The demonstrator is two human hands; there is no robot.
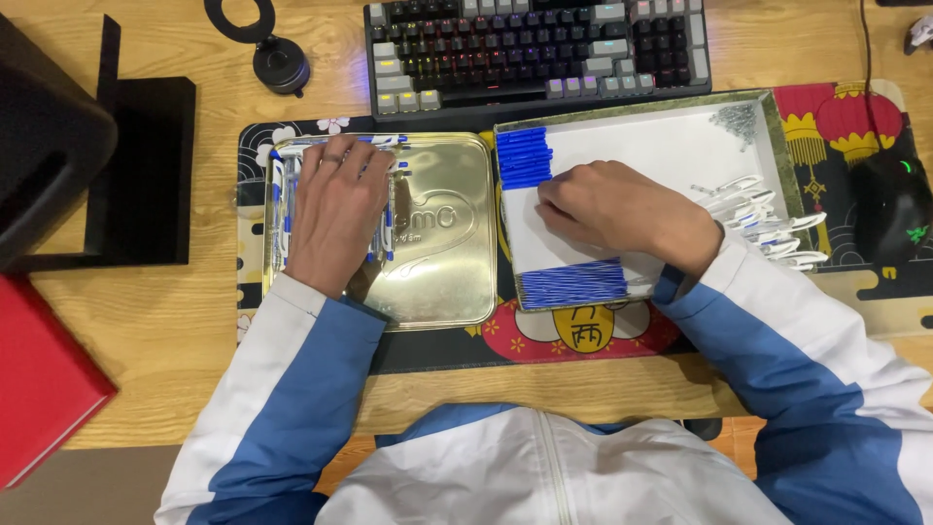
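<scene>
Pens [387, 226] are pressed under the flat, spread left hand [335, 209] in the gold tin lid [447, 282], long axes running away from the body. Blue refills [573, 283] are lain just below the right hand [622, 212], whose fingers are curled together; whether anything is pinched cannot be told.

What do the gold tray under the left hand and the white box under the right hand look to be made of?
Gold rectangular tray: likely thin metal, glossy, with an embossed, light-reflecting surface. White shallow box: probably cardboard, matte, with thin printed rim walls. The left hand and right hand rest inside them.
</scene>
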